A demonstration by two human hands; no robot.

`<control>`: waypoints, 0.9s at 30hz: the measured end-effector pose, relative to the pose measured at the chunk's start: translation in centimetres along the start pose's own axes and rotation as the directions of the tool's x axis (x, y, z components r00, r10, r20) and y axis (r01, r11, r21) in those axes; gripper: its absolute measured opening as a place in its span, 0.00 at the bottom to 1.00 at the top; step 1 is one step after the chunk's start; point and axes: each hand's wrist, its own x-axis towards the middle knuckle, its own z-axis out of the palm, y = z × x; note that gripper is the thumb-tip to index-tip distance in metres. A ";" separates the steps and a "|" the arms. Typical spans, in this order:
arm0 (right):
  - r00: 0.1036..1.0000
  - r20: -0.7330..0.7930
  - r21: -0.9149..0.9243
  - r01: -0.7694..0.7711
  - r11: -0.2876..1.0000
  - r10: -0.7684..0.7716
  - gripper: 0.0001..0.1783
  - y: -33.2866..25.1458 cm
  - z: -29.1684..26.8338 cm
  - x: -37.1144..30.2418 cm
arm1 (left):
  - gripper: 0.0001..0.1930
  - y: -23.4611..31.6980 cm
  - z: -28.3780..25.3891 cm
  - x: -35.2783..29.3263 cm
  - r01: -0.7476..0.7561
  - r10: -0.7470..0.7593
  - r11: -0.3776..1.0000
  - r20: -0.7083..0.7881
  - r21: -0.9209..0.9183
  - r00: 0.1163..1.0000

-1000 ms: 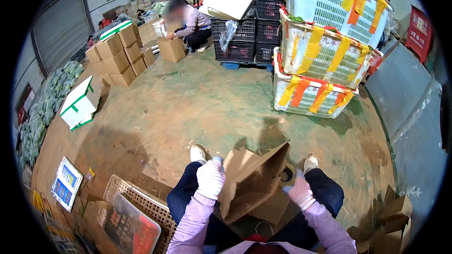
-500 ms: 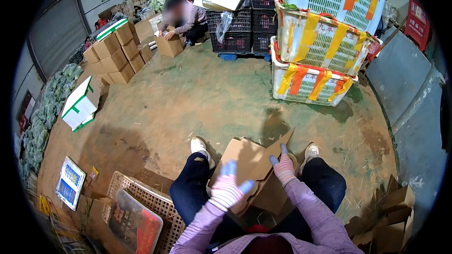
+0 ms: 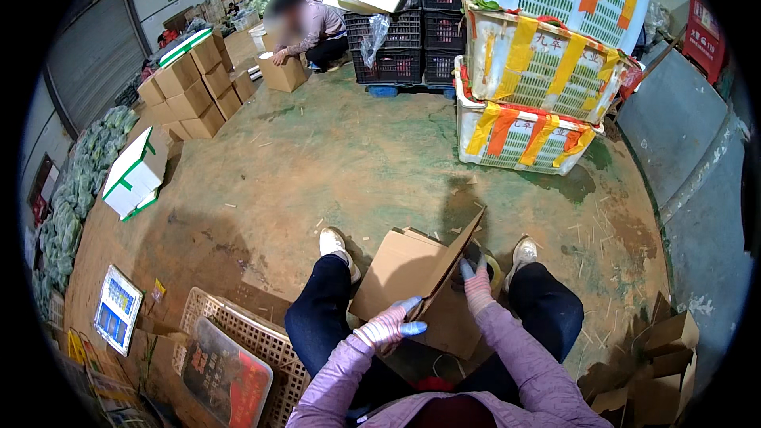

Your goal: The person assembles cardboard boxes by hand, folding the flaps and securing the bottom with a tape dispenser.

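Between my legs on the floor is a brown flattened cardboard box (image 3: 398,271), one panel raised and tilted. My left hand (image 3: 388,326), in a striped knit glove with blue fingertips, is closed around the near edge of that panel. My right hand (image 3: 478,289), gloved the same way, is at the panel's right side with fingertips apart and pointing away from me. Just beyond its fingers a round yellowish roll (image 3: 495,271), perhaps tape, is partly hidden. Whether the right fingertips touch the panel is hard to make out.
A slatted crate (image 3: 238,319) with a dark red-marked lid (image 3: 226,376) stands at my left. White taped baskets (image 3: 523,139) are stacked ahead right, black crates (image 3: 388,63) beyond. A person (image 3: 305,28) crouches at a carton (image 3: 283,73). Open cartons (image 3: 670,357) lie at right.
My left hand has come down from above the cardboard onto the panel's near edge. The panel has swung more upright, and my right hand has shifted slightly nearer to me.
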 end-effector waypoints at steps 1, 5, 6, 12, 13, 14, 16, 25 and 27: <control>0.995 0.002 0.072 -0.102 0.992 0.103 0.41 -0.6 0.6 -0.9 | 0.41 -0.2 -0.1 -0.5 0.039 -0.039 0.999 -0.014 0.026 0.999; 0.971 -0.084 -0.233 0.200 0.952 -0.225 0.45 -0.8 -1.1 0.9 | 0.40 0.2 1.2 0.6 0.083 -0.083 0.991 -0.003 0.103 0.997; 0.978 -0.039 -0.265 0.190 0.945 -0.207 0.46 -1.8 -0.2 0.4 | 0.40 -0.4 1.1 0.4 0.100 -0.099 0.987 -0.014 0.126 0.995; 0.982 0.037 -0.213 0.188 0.959 -0.184 0.44 -2.6 -0.8 0.9 | 0.34 0.2 1.6 0.3 0.060 -0.122 0.972 -0.274 -0.227 0.954; 0.981 0.065 -0.199 0.191 0.961 -0.182 0.44 -2.6 -1.4 1.2 | 0.30 0.5 1.2 0.1 0.098 -0.150 0.981 -0.333 -0.169 0.931; 0.980 0.096 -0.182 0.187 0.965 -0.172 0.44 -3.4 -1.3 0.8 | 0.26 0.6 0.9 -0.3 0.148 -0.182 0.982 -0.394 -0.114 0.901; 0.978 0.128 -0.302 0.199 0.932 -0.168 0.44 -3.7 -1.4 0.9 | 0.14 0.7 -0.1 -0.5 0.081 0.076 0.960 -0.529 0.268 0.845; 0.981 0.168 -0.842 0.196 0.502 -0.101 0.39 -8.3 -3.0 -7.3 | 0.09 3.7 -5.6 -3.1 0.055 0.284 0.938 -0.850 0.343 0.444; 0.989 0.137 -0.866 0.144 0.480 -0.049 0.32 -7.9 -3.9 -8.1 | 0.08 6.1 -5.3 -3.5 -0.014 0.403 0.886 -0.755 0.464 0.517</control>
